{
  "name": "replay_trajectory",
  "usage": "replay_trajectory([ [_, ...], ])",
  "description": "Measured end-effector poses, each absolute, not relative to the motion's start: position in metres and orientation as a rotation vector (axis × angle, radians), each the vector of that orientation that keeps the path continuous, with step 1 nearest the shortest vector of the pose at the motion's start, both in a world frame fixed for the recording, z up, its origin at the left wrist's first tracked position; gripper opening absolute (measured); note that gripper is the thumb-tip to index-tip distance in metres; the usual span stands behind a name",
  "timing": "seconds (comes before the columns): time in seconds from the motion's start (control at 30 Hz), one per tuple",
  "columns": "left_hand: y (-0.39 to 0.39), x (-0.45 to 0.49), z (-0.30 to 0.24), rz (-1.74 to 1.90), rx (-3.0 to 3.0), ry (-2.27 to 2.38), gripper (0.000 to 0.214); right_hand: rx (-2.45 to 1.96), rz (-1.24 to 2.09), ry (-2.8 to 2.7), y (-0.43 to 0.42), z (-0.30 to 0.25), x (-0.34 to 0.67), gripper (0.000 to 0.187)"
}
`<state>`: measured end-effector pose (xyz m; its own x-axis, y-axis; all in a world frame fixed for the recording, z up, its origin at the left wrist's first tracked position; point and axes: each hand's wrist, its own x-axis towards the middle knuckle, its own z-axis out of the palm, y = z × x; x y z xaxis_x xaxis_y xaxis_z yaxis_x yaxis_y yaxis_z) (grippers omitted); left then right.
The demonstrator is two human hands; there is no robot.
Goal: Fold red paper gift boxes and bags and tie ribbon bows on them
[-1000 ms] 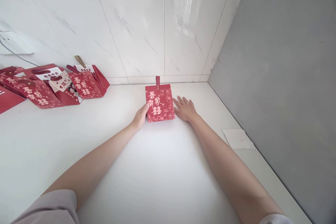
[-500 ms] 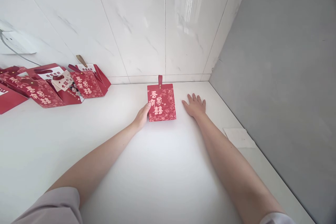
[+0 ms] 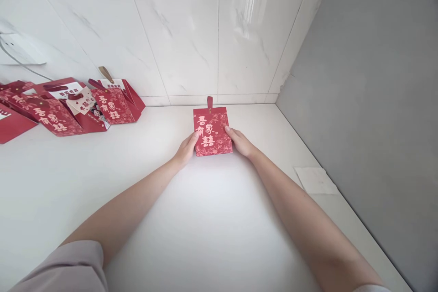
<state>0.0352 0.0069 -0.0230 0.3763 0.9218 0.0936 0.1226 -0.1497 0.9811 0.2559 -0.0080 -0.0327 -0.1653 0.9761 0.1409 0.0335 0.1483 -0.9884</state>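
A red paper gift bag with pale Chinese characters, a floral print and a dark red loop handle on top is in the middle of the white tabletop, near the wall. My left hand grips its left edge, thumb on the front face. At the right edge my right hand holds it the same way, thumb on the front. The other fingers of both hands are mostly hidden behind the bag.
Several similar red gift bags stand at the far left along the marbled tile wall. A socket with a grey cable is above them. At the right lies a white paper sheet, beside the grey panel.
My right hand has come off the tabletop, moved left and closed on the bag's right edge. My left hand keeps its hold on the left edge. The view has shifted slightly.
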Motion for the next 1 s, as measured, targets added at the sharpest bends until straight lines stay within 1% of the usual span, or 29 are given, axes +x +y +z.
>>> replay_trajectory([
  [0.1, 0.007, 0.036, -0.023, 0.899, 1.650, 0.968, 0.059, -1.070, 1.192, -1.436, -0.005, -0.035, 0.268, 0.055],
  [0.2, 0.006, 0.036, -0.022, 0.872, 1.683, 0.971, 0.056, -1.092, 1.159, -1.447, -0.002, -0.039, 0.274, 0.056],
  [0.3, 0.005, 0.035, -0.024, 0.881, 1.661, 0.887, 0.053, -1.175, 1.014, -1.540, 0.000, -0.043, 0.274, 0.060],
  [0.43, 0.004, 0.034, -0.028, 0.955, 1.657, 0.733, 0.049, -1.250, 0.874, -1.660, 0.000, -0.044, 0.274, 0.051],
  [0.63, 0.008, 0.035, -0.031, 0.956, 1.568, 0.706, 0.048, -1.291, 0.829, -1.728, 0.001, -0.044, 0.277, 0.043],
  [1.0, 0.010, 0.036, -0.031, 0.926, 1.520, 0.779, 0.053, -1.334, 0.825, -1.758, 0.001, -0.044, 0.276, 0.042],
])
